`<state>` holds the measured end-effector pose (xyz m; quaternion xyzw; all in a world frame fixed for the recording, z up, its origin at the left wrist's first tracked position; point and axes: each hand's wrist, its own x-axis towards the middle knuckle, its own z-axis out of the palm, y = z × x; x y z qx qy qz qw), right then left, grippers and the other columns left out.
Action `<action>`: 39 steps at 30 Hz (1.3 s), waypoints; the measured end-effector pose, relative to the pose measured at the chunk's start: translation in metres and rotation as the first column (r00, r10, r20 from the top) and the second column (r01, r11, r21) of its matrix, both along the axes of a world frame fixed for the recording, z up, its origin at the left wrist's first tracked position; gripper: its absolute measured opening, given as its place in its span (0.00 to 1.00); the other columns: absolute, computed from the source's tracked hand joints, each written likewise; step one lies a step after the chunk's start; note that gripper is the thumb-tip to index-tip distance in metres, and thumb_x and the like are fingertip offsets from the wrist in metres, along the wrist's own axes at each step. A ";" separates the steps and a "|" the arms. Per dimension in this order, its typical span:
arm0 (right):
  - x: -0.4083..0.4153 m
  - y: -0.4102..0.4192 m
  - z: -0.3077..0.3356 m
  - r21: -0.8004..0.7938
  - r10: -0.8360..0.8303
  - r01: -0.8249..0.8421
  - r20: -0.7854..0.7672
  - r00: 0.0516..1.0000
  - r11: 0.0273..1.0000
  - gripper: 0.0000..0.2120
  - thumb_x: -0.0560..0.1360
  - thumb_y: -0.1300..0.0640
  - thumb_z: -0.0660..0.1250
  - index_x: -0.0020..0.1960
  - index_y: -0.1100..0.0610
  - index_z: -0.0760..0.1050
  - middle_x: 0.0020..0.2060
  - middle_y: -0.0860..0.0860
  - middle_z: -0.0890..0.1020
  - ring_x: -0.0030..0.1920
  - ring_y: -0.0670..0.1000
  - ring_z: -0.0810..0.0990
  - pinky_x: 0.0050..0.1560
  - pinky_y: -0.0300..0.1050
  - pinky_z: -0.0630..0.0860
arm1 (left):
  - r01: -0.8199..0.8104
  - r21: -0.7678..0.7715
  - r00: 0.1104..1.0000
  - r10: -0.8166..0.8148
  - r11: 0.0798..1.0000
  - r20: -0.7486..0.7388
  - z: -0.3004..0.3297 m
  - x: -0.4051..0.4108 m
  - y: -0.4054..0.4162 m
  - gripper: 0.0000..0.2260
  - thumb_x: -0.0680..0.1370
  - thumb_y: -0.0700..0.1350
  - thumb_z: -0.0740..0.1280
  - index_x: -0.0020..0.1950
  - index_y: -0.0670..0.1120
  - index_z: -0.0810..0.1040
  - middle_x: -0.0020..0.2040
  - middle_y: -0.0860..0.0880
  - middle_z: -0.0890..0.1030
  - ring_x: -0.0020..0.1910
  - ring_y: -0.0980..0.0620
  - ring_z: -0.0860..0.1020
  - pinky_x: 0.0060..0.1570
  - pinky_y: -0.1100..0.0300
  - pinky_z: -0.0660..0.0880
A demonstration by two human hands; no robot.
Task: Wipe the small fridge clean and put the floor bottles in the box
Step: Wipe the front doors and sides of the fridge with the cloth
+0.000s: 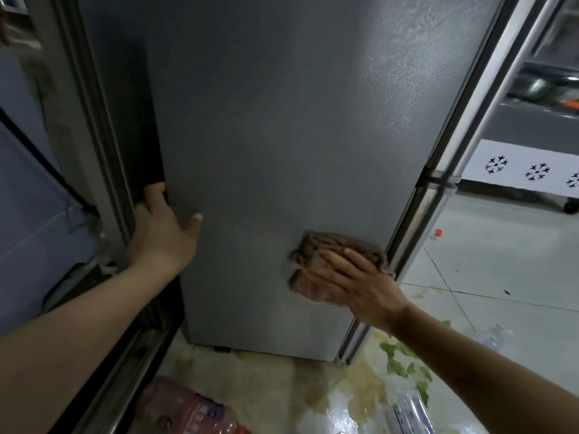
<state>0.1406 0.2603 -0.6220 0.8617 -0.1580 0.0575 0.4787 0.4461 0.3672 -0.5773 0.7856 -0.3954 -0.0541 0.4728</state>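
The right hand (360,286) lies flat, fingers straight and spread, pressing a folded brown cloth (326,264) against the grey side panel of the small fridge (282,136), low down and close to its front edge by the door seal. The left hand (163,227) steadies the cabinet, fingers hooked round the panel's rear edge and thumb laid out on the face. My worry is underfoot: the tiled floor (501,277) at the fridge's base is wet and strewn with green scraps, so a hard push could slide a foot or rock the fridge. A pink-labelled plastic bottle (185,408) lies on the floor near the panel's lower rear corner, easy to kick; a clear bottle (498,336) lies off beyond the front corner, and no box is in sight.
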 end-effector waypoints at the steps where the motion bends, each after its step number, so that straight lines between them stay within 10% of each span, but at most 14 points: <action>1: 0.002 0.000 0.010 -0.004 0.037 -0.037 0.016 0.999 0.999 0.37 0.58 0.58 0.71 0.67 0.51 0.69 0.64 0.50 0.77 0.68 0.54 0.70 0.72 0.49 0.45 | 0.024 0.009 1.000 -0.024 1.000 -0.002 0.000 0.003 0.002 0.25 0.76 0.55 0.65 0.68 0.54 0.57 0.64 0.42 0.69 0.56 0.41 0.74 0.55 0.42 0.75; 9: 0.088 -0.007 0.089 -0.192 0.208 -0.109 0.637 0.743 0.975 0.24 0.78 0.49 0.60 0.72 0.56 0.67 0.67 0.56 0.74 0.72 0.62 0.61 0.72 0.60 0.54 | 0.088 0.009 0.994 -0.088 0.996 0.065 -0.015 0.019 0.013 0.14 0.76 0.55 0.65 0.54 0.50 0.66 0.47 0.48 0.77 0.44 0.47 0.78 0.45 0.47 0.78; 18: 0.091 0.018 -0.021 -0.038 0.068 -0.074 -0.143 0.987 0.997 0.35 0.62 0.55 0.68 0.68 0.46 0.64 0.67 0.46 0.74 0.68 0.49 0.71 0.71 0.52 0.45 | 0.137 -0.005 0.986 -0.136 0.990 0.092 -0.020 0.029 0.013 0.12 0.76 0.52 0.66 0.52 0.48 0.67 0.47 0.47 0.77 0.45 0.44 0.77 0.46 0.45 0.77; 29: 0.169 0.005 0.058 -0.211 0.260 -0.175 0.506 0.822 0.962 0.29 0.75 0.46 0.65 0.73 0.52 0.66 0.69 0.50 0.73 0.74 0.59 0.59 0.74 0.60 0.50 | 0.467 -0.059 0.845 -0.465 0.882 -0.263 -0.049 0.060 0.029 0.20 0.75 0.34 0.66 0.64 0.51 0.71 0.53 0.49 0.77 0.50 0.52 0.79 0.56 0.54 0.76; 35: 0.165 0.023 -0.013 -0.089 0.158 -0.173 -0.157 0.975 0.981 0.34 0.66 0.47 0.73 0.70 0.49 0.68 0.69 0.46 0.72 0.71 0.54 0.66 0.71 0.57 0.42 | 0.518 -0.065 0.798 -0.509 0.853 -0.322 -0.053 0.061 0.035 0.26 0.75 0.31 0.64 0.68 0.53 0.67 0.54 0.51 0.75 0.51 0.51 0.79 0.53 0.61 0.75; 39: 0.165 0.034 0.000 -0.062 0.156 -0.173 -0.225 0.962 0.983 0.34 0.64 0.46 0.73 0.68 0.46 0.70 0.68 0.44 0.73 0.70 0.51 0.69 0.71 0.54 0.47 | 0.536 0.026 0.811 -0.506 0.844 -0.294 -0.050 0.065 0.045 0.26 0.75 0.32 0.65 0.69 0.53 0.66 0.58 0.51 0.74 0.56 0.52 0.76 0.57 0.58 0.73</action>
